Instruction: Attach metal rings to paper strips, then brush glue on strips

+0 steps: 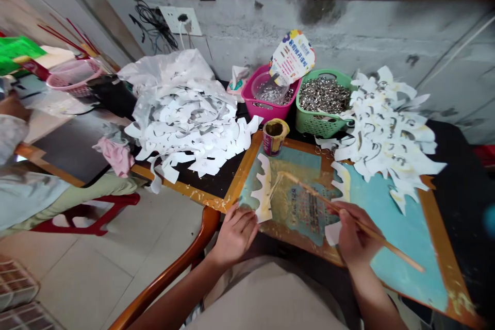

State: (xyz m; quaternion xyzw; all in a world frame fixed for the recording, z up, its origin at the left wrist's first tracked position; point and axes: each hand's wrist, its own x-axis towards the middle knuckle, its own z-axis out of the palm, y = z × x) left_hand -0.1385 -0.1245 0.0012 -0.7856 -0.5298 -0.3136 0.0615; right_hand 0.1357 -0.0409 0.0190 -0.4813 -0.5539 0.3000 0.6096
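My right hand [358, 232] is closed round a long wooden brush [371, 237]. The brush slants left across the board, its blurred tip beside a white cut-paper strip [263, 185] with a toothed edge and yellow smears. Fingers stretched and lying flat, my left hand [237, 232] rests at the board's front edge, close to that strip's lower end; whether it touches the strip I cannot tell. Another toothed paper strip [342, 180] lies near my right hand, which hides part of it. Behind them stands a small cup [274, 136] with a yellow-crusted rim and dark contents.
White paper cutouts are heaped at left [193, 124], and yellow-smeared ones at right [390, 134]. A pink basket [266, 108] and a green basket [323, 122] hold metal pieces along the wall. A person's sleeve [11, 134] shows at far left, near a red stool [93, 216].
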